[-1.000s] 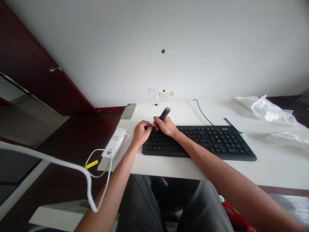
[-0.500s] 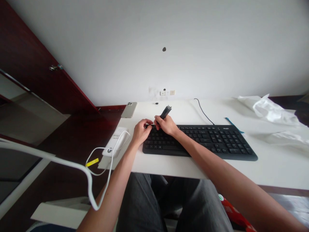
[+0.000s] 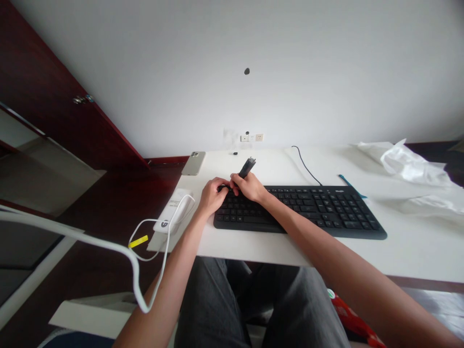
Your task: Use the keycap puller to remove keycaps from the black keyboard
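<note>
A black keyboard (image 3: 311, 210) lies on the white desk (image 3: 398, 251) in front of me. My right hand (image 3: 250, 187) is closed round a thin black tool (image 3: 247, 167) whose upper end sticks up and away, its lower end at the keyboard's top left corner. My left hand (image 3: 212, 195) rests at that same corner with fingers curled and pinched against a small dark piece at the keys; I cannot make out what it is. The two hands touch each other.
A phone (image 3: 193, 163) lies face down at the desk's back left. A white power bank (image 3: 173, 211) with a white cable (image 3: 137, 270) sits at the left edge. Crumpled white plastic (image 3: 409, 166) lies at the back right. The keyboard's cord (image 3: 304, 166) runs back.
Both hands stay at the keyboard's top left corner; the left fingers have shifted slightly towards the right hand. The view has drifted a little.
</note>
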Motion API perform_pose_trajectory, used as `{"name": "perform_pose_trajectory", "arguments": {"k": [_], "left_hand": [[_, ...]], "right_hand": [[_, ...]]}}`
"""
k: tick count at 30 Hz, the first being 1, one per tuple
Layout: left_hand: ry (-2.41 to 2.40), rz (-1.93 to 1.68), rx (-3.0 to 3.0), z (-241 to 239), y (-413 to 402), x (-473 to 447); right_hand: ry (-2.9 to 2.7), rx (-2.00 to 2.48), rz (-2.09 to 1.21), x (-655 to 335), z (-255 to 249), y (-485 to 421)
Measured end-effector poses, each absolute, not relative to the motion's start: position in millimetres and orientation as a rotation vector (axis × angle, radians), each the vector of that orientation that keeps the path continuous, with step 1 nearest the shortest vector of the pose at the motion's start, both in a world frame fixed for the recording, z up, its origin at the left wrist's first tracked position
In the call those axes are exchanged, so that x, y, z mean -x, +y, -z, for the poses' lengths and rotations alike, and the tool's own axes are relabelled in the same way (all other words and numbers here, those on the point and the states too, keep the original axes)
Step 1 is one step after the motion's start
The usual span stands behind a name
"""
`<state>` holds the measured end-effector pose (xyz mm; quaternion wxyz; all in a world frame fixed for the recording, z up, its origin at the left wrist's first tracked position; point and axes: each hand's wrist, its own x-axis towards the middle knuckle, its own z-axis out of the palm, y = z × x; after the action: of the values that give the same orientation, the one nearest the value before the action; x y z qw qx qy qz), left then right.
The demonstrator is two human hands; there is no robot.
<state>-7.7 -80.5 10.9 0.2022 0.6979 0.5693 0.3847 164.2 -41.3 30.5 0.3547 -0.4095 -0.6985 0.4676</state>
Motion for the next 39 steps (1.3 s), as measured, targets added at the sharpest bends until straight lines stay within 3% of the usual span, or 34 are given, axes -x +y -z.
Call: {"name": "perform_pose_trajectory", "arguments": {"k": [6, 21, 30, 35, 39], "left_hand": [[1.542, -1.093, -1.990, -8, -79, 9], [1.640, -1.131, -1.909, -10, -82, 6], [1.614, -1.164, -1.866, -10, -80, 4], [1.618, -1.127, -1.891, -11, -81, 5], [1.623, -1.074, -1.896, -11, -81, 6]], "right_hand": [[-1.819, 1.033, -1.247, -165, -32, -42], [-1.855, 1.132, -0.989, -170, -38, -46], [-2.017, 1.199, -0.772, -171, -41, -48], [-2.112, 1.399, -0.426, -173, -40, -46], [-2.120, 1.360, -0.476, -175, -41, -46]]}}
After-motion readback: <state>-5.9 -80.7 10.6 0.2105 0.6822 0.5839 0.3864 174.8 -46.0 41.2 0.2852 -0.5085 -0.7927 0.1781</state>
